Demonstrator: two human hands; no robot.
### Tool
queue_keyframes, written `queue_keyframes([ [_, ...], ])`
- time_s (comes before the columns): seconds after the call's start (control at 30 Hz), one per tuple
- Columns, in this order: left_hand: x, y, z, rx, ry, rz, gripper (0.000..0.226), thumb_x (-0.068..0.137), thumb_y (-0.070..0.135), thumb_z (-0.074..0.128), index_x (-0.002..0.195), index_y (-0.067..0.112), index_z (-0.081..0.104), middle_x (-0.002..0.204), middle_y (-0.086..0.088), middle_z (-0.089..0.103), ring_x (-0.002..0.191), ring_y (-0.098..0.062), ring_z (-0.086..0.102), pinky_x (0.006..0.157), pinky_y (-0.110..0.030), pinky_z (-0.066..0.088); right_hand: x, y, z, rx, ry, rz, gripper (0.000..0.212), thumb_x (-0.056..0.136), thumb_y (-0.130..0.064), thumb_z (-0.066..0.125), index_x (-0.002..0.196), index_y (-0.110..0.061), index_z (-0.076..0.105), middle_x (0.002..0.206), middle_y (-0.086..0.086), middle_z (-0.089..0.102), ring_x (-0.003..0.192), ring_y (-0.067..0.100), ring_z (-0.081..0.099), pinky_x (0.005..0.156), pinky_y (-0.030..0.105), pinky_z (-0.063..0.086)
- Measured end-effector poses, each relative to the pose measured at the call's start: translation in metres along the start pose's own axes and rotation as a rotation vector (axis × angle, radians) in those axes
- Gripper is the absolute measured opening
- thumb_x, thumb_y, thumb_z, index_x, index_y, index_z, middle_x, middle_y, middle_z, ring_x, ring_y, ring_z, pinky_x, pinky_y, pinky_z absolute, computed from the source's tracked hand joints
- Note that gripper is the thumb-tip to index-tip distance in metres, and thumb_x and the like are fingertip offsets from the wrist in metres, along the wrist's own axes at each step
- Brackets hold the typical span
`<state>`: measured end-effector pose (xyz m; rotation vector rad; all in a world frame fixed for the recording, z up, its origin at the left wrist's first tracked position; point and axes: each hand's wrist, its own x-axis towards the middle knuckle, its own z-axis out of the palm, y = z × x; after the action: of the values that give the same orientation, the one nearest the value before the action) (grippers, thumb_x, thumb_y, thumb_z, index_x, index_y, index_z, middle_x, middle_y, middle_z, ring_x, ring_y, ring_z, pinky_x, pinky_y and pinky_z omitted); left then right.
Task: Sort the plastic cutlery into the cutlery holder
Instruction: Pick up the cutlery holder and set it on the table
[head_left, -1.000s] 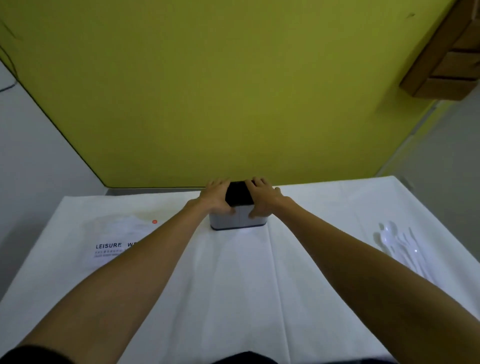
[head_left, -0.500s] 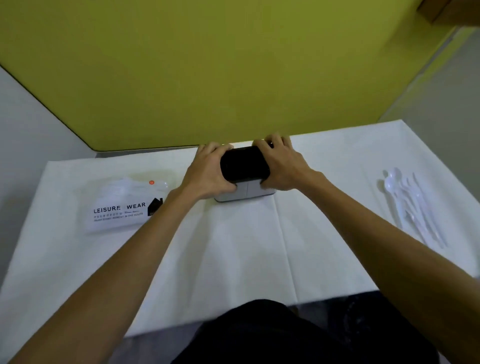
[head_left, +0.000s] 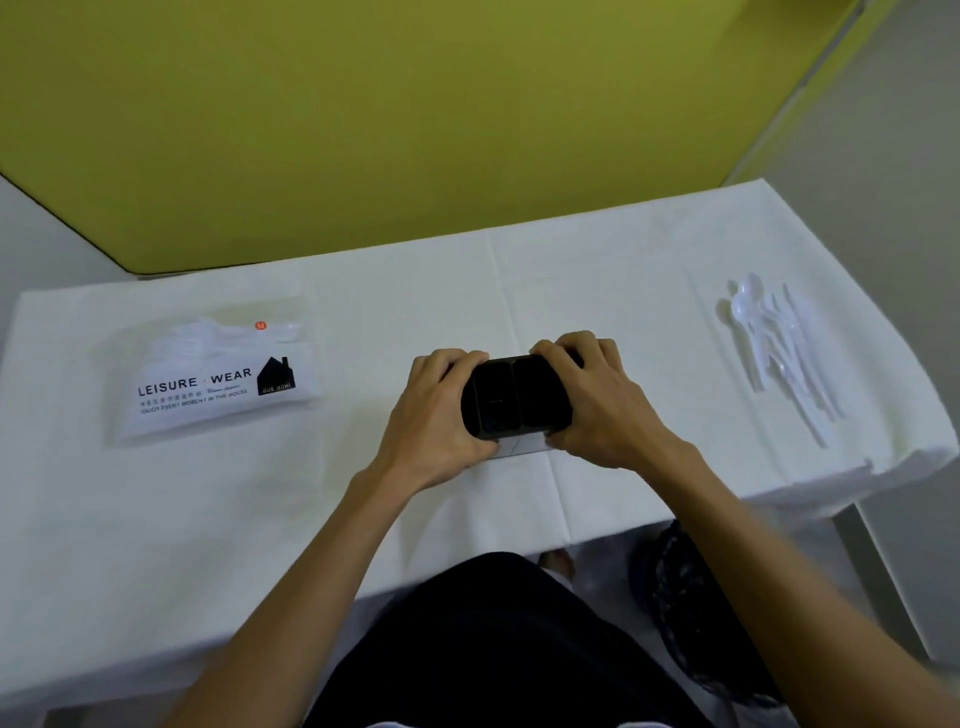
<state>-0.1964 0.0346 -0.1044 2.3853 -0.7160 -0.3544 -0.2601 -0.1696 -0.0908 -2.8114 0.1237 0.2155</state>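
Note:
The cutlery holder (head_left: 515, 400), black inside with a pale outer wall and a divider making two compartments, stands at the middle of the white table. My left hand (head_left: 434, 415) grips its left side and my right hand (head_left: 597, 400) grips its right side, fingers curled over the rim. Both compartments look empty. Several white plastic spoons and other cutlery (head_left: 779, 353) lie loose in a pile at the table's right end.
A clear plastic bag (head_left: 208, 374) printed "LEISURE WEAR", with white cutlery inside, lies at the left. The white tablecloth (head_left: 260, 519) covers the table. A yellow-green wall stands behind. My dark-clothed lap sits under the near edge.
Both hands have drawn the holder toward me from the far edge to the table's middle. The camera tilted down, so the compartments and my lap now show.

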Motion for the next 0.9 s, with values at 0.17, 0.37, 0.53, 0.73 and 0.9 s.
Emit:
queue_keyframes([
  [0.17,-0.003,0.004,0.003,0.02,0.032,-0.012,0.089,0.062,0.032,0.085,0.142,0.021,0.046,0.132,0.006,0.044,0.122,-0.015,0.036,0.096,-0.032,0.048,-0.001,0.0,-0.001,0.038,0.003,-0.01,0.084,0.066,-0.019,0.08,0.139,-0.026,0.039,0.136,-0.003,0.035,0.124,0.024,0.031,0.063,0.04,0.057],
  [0.37,-0.001,0.002,0.0,0.055,-0.001,-0.012,0.09,0.061,0.038,0.083,0.141,0.026,0.044,0.129,0.006,0.043,0.12,-0.016,0.036,0.095,-0.032,0.047,-0.004,0.001,0.003,0.14,0.019,0.02,0.087,0.066,-0.014,0.078,0.141,-0.029,0.038,0.139,-0.005,0.033,0.128,0.024,0.029,0.077,0.045,0.058],
  [0.53,0.009,0.005,0.0,0.233,-0.1,0.02,0.089,0.064,0.047,0.081,0.14,0.025,0.039,0.129,0.001,0.039,0.121,-0.021,0.036,0.104,-0.034,0.038,-0.011,-0.003,0.011,0.192,0.037,0.101,0.094,0.07,-0.011,0.079,0.149,-0.031,0.031,0.151,0.0,0.023,0.138,0.026,0.023,0.087,0.044,0.056],
  [0.73,0.032,0.041,0.002,0.31,-0.256,0.099,0.104,0.061,0.075,0.065,0.146,0.024,0.034,0.144,0.0,0.037,0.139,-0.023,0.026,0.121,-0.048,0.011,-0.027,0.017,0.004,0.342,0.01,0.283,0.1,0.079,-0.023,0.081,0.155,-0.033,0.016,0.153,0.003,0.028,0.14,0.023,0.027,0.103,0.04,0.045],
  [0.9,0.058,0.09,0.036,0.251,-0.262,0.16,0.095,0.074,0.061,0.071,0.152,0.024,0.032,0.154,0.002,0.033,0.146,-0.019,0.019,0.122,-0.048,0.008,-0.043,0.07,-0.004,0.311,-0.009,0.378,0.078,0.086,-0.022,0.074,0.151,-0.027,0.032,0.148,0.003,0.042,0.134,0.021,0.043,0.104,0.035,0.045],
])
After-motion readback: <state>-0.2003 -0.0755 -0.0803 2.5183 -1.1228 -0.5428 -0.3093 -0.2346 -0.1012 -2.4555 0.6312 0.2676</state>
